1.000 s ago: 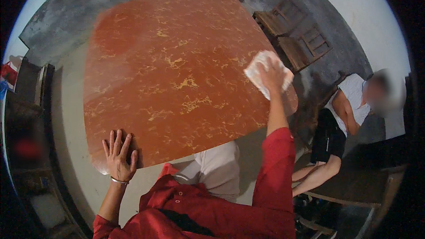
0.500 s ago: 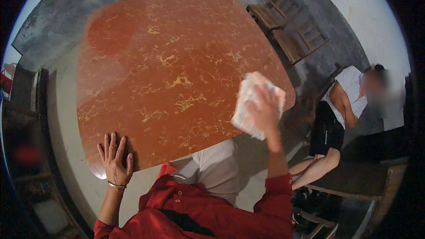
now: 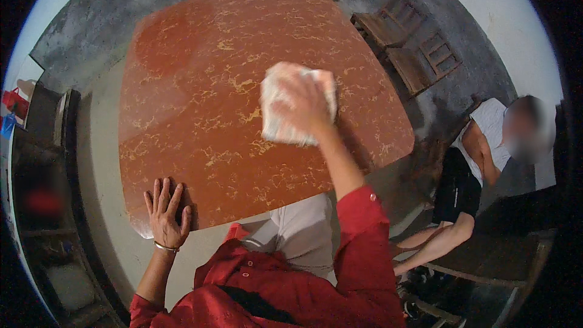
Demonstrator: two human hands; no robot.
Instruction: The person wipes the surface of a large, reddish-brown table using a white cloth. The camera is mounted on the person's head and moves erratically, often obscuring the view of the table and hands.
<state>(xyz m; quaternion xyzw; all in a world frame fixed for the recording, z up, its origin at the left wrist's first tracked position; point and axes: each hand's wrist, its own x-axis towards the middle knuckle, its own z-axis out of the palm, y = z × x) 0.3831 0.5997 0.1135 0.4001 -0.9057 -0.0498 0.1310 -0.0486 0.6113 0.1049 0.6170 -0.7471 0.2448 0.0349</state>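
A white cloth (image 3: pixel 290 109) is clamped in the right hand (image 3: pixel 305 104), fingers curled over its bunched top, and is pressed to the red marbled tabletop (image 3: pixel 200 85) just right of the frame's centre. The left hand (image 3: pixel 165 214) is laid flat, fingers spread and holding nothing, on the near left corner of the tabletop at the lower left of the frame. A thin bangle (image 3: pixel 164 246) is seen at that wrist. The two hands are well apart.

Risks noted:
- The cloth is gripped only at its middle, and loose edges hang below the hand. A corner may fold under and leave part of the surface unwiped if pressure is uneven.
- The cloth is placed not far from the right edge of the tabletop. It may be carried over that edge if the stroke is run too far to the right.
- Weight is borne on the left palm at the very corner. If the tabletop is not firmly seated, it may tip or shift under that load; whether it is fixed cannot be told.
- A seated person (image 3: pixel 486 158) is found at the right of the frame, near the table's right side, with wooden chairs (image 3: pixel 413 48) at the upper right. A wide sweep of the right arm may come close to that person.
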